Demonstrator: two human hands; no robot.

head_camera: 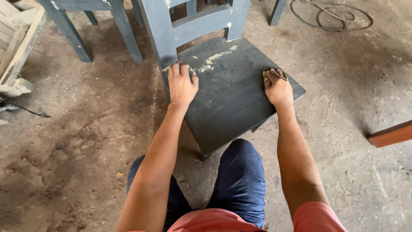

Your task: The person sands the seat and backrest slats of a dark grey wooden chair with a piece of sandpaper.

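A dark grey painted wooden chair point(227, 94) stands on the floor in front of me, its seat worn pale in patches near the back. My left hand point(181, 83) lies flat on the seat's left side, fingers spread, holding nothing. My right hand point(278, 88) presses a small piece of sandpaper point(281, 74) under its fingers against the seat's right edge. My knees in dark blue trousers sit just below the seat's near corner.
Grey chair legs point(73, 36) stand at the back left beside a pale wooden crate point(17, 38). A coiled cable point(330, 17) lies at the back right. A reddish wooden board point(390, 134) juts in from the right edge. The floor is dusty concrete.
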